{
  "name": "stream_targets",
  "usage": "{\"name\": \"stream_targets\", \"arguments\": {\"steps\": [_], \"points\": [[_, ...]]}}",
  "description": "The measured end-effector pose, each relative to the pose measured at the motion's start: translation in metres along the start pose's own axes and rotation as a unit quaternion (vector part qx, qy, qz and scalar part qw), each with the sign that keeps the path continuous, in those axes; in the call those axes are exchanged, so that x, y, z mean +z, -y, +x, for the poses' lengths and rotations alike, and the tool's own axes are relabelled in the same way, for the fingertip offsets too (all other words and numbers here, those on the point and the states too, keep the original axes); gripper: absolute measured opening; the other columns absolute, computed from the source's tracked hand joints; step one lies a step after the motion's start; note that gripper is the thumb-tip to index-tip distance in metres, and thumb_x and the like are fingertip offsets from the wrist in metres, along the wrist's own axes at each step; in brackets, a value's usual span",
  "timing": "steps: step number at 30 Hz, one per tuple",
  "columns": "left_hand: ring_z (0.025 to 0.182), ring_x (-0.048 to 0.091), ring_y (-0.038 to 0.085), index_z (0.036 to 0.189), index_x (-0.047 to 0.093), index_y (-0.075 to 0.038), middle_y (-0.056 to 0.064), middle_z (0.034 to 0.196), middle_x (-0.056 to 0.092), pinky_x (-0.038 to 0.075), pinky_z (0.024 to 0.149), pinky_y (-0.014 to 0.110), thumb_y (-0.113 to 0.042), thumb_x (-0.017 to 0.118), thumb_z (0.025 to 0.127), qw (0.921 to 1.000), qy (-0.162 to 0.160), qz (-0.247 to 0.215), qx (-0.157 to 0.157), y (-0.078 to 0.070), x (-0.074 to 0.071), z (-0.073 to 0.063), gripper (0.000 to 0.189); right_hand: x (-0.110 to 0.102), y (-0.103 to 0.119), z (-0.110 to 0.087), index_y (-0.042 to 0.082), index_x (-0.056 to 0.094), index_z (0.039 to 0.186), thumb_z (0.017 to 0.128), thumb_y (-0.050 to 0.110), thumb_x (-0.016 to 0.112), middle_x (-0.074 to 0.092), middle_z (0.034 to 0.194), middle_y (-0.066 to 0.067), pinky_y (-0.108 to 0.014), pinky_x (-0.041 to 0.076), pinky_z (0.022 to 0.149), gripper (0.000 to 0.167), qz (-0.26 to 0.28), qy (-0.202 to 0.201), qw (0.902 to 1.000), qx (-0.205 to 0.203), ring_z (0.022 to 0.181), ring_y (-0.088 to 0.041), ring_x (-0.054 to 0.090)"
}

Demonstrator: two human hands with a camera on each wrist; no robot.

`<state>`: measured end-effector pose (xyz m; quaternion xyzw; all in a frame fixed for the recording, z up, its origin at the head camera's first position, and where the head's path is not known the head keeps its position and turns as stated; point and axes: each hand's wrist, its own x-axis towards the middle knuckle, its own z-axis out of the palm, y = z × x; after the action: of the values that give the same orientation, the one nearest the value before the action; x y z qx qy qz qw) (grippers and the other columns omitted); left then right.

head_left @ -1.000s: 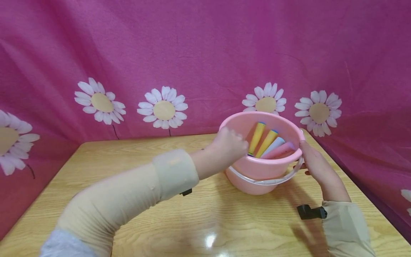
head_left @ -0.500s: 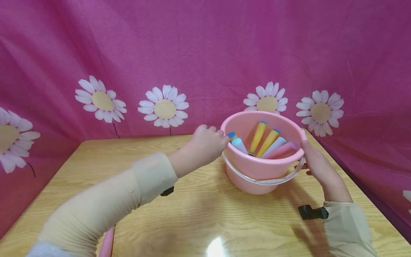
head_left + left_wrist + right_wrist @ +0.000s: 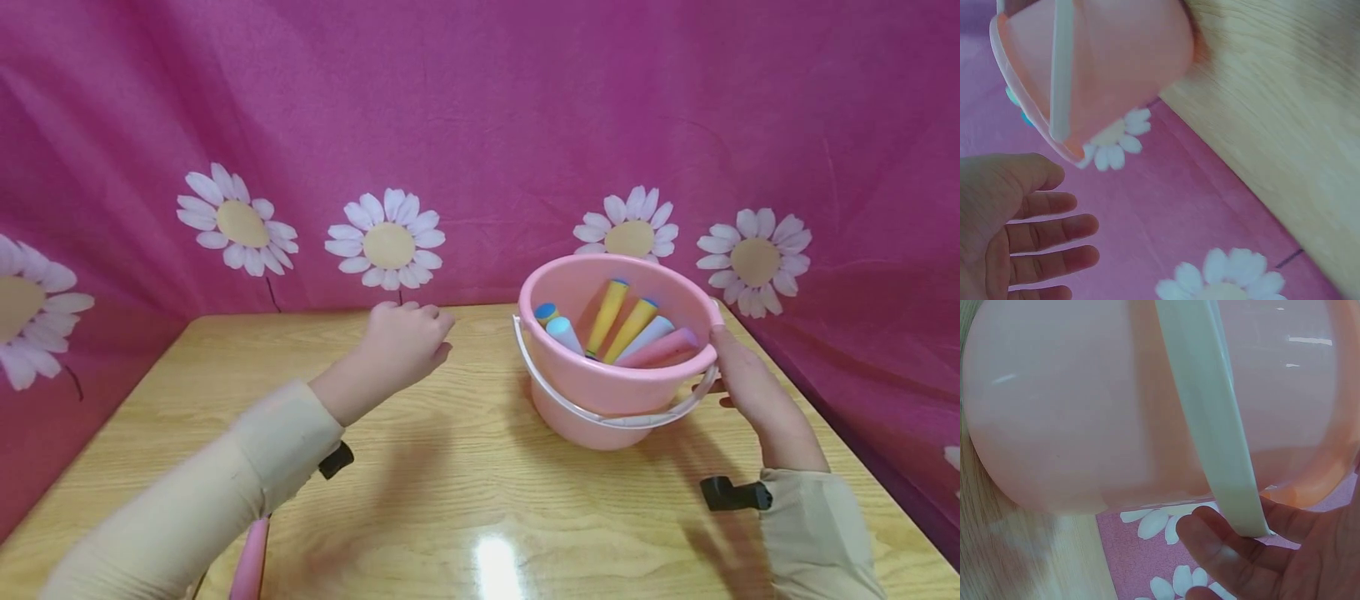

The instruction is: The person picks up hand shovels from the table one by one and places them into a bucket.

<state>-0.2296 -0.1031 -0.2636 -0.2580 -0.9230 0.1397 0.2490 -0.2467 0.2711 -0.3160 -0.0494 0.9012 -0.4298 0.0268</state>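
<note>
A pink bucket (image 3: 592, 398) with a white carry handle (image 3: 637, 422) stands on the table's right side. Inside are yellow sticks (image 3: 606, 318) with blue ends, pale blue sticks (image 3: 564, 333) and a pink stick (image 3: 663, 346), leaning against the wall. My right hand (image 3: 757, 387) holds the bucket at its right rim, fingers beside the end of the handle in the right wrist view. Left of the bucket, my left hand (image 3: 397, 350) hovers above the table. Its fingers (image 3: 1054, 234) are loosely extended with nothing between them in the left wrist view.
A pink tapered object (image 3: 251, 560) lies at the table's front left, partly hidden by the left sleeve (image 3: 187, 508). The wooden table (image 3: 450, 517) meets a magenta cloth (image 3: 480, 125) with white daisies at the back and sides.
My left hand has come out of the bucket and moved left, away from the rim. A blue-ended yellow stick and a pale blue one now show there. The right hand stays at the rim.
</note>
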Motion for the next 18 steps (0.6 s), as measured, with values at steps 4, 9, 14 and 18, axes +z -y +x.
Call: {"name": "stream_targets", "arguments": {"steps": [4, 9, 14, 18], "points": [[0.058, 0.057, 0.021, 0.073, 0.057, -0.010, 0.001, 0.064, 0.054, 0.040, 0.043, 0.033, -0.021, 0.069, 0.073, 0.9992, -0.018, -0.024, -0.027, 0.013, 0.009, -0.018, 0.017, 0.000, 0.000, 0.001, -0.006, 0.026, 0.134, 0.093, 0.050, 0.005, 0.041, 0.112, -0.031, -0.035, 0.042, 0.060, 0.072, 0.004, -0.002, 1.0000, 0.001, 0.091, -0.041, 0.053], [0.057, 0.057, 0.020, 0.076, 0.058, -0.008, 0.002, 0.064, 0.053, 0.039, 0.040, 0.032, -0.018, 0.069, 0.072, 0.9978, -0.011, -0.034, -0.055, 0.026, 0.015, -0.039, 0.015, 0.000, -0.001, 0.001, -0.006, 0.027, 0.132, 0.093, 0.049, 0.006, 0.044, 0.109, -0.030, -0.037, 0.043, 0.061, 0.071, 0.005, -0.004, 1.0000, -0.001, 0.087, -0.037, 0.055], [0.056, 0.057, 0.021, 0.084, 0.062, -0.007, 0.004, 0.069, 0.058, 0.038, 0.037, 0.032, -0.017, 0.071, 0.071, 0.9960, -0.016, -0.036, -0.080, 0.036, 0.020, -0.060, 0.018, 0.000, -0.001, 0.000, -0.006, 0.029, 0.131, 0.093, 0.049, 0.006, 0.045, 0.108, -0.031, -0.036, 0.043, 0.060, 0.071, 0.003, -0.007, 1.0000, 0.001, 0.085, -0.034, 0.056], [0.053, 0.056, 0.022, 0.085, 0.062, -0.006, 0.005, 0.071, 0.058, 0.038, 0.036, 0.035, -0.017, 0.070, 0.071, 0.9930, -0.006, -0.042, -0.111, 0.044, 0.021, -0.076, 0.020, 0.000, -0.002, 0.000, -0.006, 0.028, 0.133, 0.093, 0.049, 0.006, 0.042, 0.113, -0.031, -0.036, 0.042, 0.060, 0.071, 0.006, -0.007, 0.9999, 0.005, 0.086, -0.035, 0.054]]}}
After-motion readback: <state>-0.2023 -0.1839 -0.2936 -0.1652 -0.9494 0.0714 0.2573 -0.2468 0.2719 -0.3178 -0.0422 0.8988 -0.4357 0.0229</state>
